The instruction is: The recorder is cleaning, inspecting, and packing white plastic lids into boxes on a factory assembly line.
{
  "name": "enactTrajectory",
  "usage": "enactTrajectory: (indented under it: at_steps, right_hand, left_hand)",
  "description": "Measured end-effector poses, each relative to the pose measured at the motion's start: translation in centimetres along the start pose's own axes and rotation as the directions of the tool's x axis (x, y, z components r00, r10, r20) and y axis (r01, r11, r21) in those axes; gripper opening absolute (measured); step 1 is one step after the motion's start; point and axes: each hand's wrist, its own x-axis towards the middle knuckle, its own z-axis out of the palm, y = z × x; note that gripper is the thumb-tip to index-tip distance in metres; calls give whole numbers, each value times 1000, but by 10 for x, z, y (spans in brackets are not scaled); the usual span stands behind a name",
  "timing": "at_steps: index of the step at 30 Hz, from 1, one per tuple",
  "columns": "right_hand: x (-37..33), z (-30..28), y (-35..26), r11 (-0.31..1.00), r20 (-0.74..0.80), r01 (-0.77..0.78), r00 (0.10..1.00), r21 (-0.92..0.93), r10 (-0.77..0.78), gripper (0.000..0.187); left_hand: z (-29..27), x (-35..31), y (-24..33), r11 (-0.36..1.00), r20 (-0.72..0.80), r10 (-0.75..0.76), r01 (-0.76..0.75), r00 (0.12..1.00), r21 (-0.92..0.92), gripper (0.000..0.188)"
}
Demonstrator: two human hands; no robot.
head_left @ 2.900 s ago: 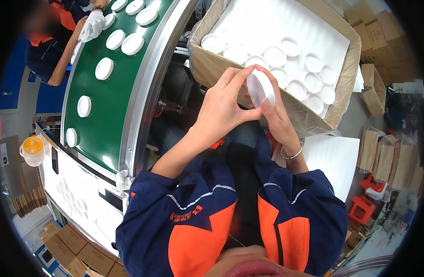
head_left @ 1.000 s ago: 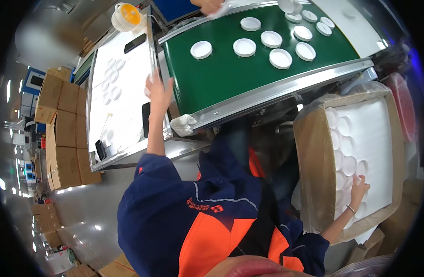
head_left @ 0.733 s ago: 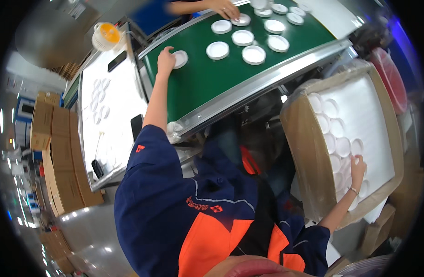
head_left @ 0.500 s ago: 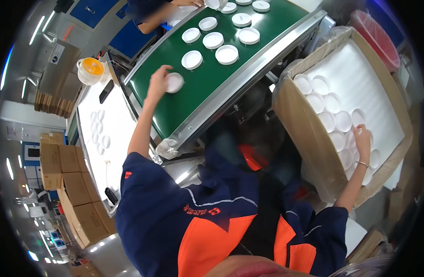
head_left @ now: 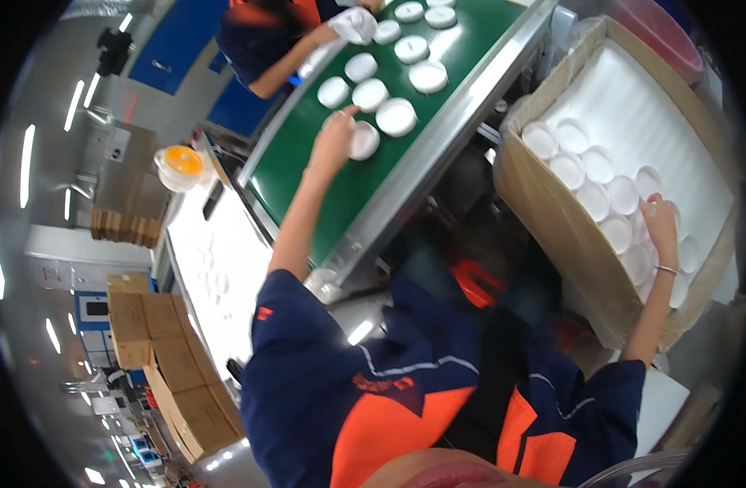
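On the green conveyor belt, my left hand has its fingers bent at the edge of a shallow white round lid. Several similar lids, such as one white lid, lie just beyond it. To the right, my right hand reaches into a bag-lined cardboard box. Its fingers are closed at a white lid mostly hidden beneath them, among rows of lids like this one. A white foam-like sheet shows beside the rows.
Across the belt, another person's hand is near a white cloth-like bundle. A metal rail edges the belt. Left are a bright white table with lids, a yellow-topped pot and stacked cartons. A pink bin stands behind the box.
My left hand has moved farther along the belt, toward the other lids. The right hand stays in the box among the lids. The whole view has turned somewhat.
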Motion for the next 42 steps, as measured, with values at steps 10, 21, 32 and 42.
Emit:
enactTrajectory:
  at_steps: [10,21,32,42]
  right_hand:
    - [-6,7,7,993,-72,-52,996,104,60,24]
    - [21,-8,6,995,-8,66,998,78,-65,23]
    - [0,-44,15,992,4,86,996,93,-87,19]
    - [8,-41,-1,994,99,14,995,108,-25,22]
  left_hand:
    - [4,35,23,975,411,210,-158,887,-158,67]
    - [0,10,12,964,290,264,-258,920,-57,21]
    - [-5,-25,158,97,-1,-106,10,994,-995,52]
    - [21,-17,355,-929,317,347,369,883,-12,47]
